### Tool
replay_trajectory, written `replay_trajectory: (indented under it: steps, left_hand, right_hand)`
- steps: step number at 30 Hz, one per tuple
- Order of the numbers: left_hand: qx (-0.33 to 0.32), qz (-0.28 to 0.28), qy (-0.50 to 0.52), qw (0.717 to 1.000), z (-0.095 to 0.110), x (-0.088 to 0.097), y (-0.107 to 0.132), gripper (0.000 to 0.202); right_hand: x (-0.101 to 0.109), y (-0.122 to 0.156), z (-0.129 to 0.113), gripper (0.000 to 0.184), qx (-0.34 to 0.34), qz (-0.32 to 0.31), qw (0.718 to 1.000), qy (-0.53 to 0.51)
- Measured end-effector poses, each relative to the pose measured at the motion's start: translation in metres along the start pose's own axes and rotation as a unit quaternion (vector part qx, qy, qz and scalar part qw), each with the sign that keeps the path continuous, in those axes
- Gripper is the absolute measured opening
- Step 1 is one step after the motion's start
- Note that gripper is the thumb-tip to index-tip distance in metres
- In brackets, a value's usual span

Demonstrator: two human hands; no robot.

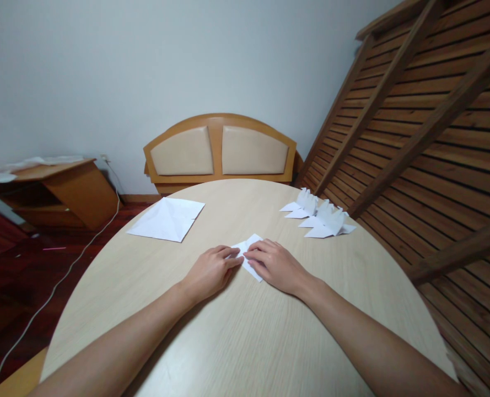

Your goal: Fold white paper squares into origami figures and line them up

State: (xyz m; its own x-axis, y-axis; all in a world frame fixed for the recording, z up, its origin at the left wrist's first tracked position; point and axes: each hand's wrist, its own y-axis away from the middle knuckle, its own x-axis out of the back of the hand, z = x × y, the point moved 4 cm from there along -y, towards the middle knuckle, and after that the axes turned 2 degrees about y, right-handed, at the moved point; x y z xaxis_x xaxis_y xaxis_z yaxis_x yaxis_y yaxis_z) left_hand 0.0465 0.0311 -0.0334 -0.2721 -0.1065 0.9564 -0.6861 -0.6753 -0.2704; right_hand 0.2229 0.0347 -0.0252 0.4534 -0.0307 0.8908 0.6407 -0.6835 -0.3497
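The left hand [211,271] and the right hand [278,267] are brought together near the middle of the worktop [228,342]. Both are bent over a small piece of folded white paper [252,241], which is located flat between them, with one corner exposed beyond the fingers and another on the near side. Fingertips of both hands are laid on the paper; whether an edge is pinched or only pressed cannot be told.

Beyond the left hand, a flat portion of larger white paper [168,220] is placed near the worktop's far left edge. The number of sheets cannot be determined. Beyond the right hand, two clusters of folded paper figures, a nearer one [327,220] and a farther one [305,204], are stood near the right edge, with pointed parts spread at the base.

Progress is judged as follows: the figures at right appear completed; the piece under the hands appears partly folded, with shaping left to be done; the paper at left appears not yet worked into figures.

Behind the worktop, a padded headboard [215,149] is positioned against the wall.
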Motion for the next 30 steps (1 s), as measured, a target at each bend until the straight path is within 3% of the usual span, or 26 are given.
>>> replay_trajectory:
  steps: [5,8,12,16,19,22,30]
  left_hand:
    - [0.013,-0.033,0.005,0.999,0.005,0.0,0.0,0.049]
    - [0.032,-0.084,-0.01,0.996,0.003,-0.006,0.005,0.058]
    - [0.076,-0.121,-0.031,0.989,-0.004,-0.011,0.011,0.059]
    - [0.137,-0.087,-0.066,0.985,-0.009,-0.007,0.01,0.06]
    - [0.098,-0.052,-0.037,0.993,0.0,-0.004,0.006,0.057]
    - [0.031,-0.068,0.026,0.997,0.013,-0.008,0.003,0.06]
    - [0.045,-0.075,0.059,0.994,0.014,-0.01,0.003,0.057]
  right_hand:
    - [-0.012,0.009,-0.01,0.081,-0.005,-0.114,0.993,-0.009]
    - [-0.017,0.013,-0.006,0.094,-0.037,-0.161,0.986,-0.023]
    - [-0.017,0.013,-0.002,0.098,-0.052,-0.176,0.983,-0.017]
    - [-0.016,0.013,-0.002,0.099,-0.067,-0.167,0.984,-0.009]
    - [-0.016,0.012,-0.002,0.095,-0.073,-0.137,0.988,-0.008]
    - [-0.016,0.012,-0.002,0.09,-0.073,-0.121,0.99,-0.003]
    - [0.003,0.019,0.001,0.089,-0.043,-0.123,0.991,0.024]
